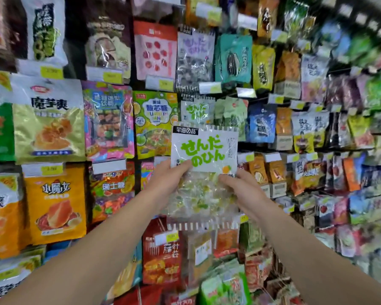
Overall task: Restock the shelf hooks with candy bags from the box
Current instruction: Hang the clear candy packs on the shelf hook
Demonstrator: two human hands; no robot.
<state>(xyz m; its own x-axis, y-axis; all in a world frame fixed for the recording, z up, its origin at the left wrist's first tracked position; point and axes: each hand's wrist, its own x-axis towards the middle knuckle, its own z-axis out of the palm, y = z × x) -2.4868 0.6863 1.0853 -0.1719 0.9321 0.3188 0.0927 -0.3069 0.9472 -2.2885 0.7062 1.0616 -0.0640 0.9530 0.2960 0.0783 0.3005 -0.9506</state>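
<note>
A candy bag [204, 150] with a white label, green lettering and a clear lower half full of wrapped sweets is held up in front of the shelf wall. My left hand [169, 179] grips its left side, thumb across the front. My right hand [240, 188] grips its right side. Directly behind and above it hangs a matching green-lettered bag [196, 110] on a hook. The hook itself is hidden behind the bags. The box is not in view.
Snack bags hang in dense rows all around: a purple-lettered clear bag [195, 58] above, a green sour-candy bag [155, 124] to the left, orange bags [55, 201] at lower left, red bags [161, 256] below. Yellow price tags [209, 87] stick out from hook ends.
</note>
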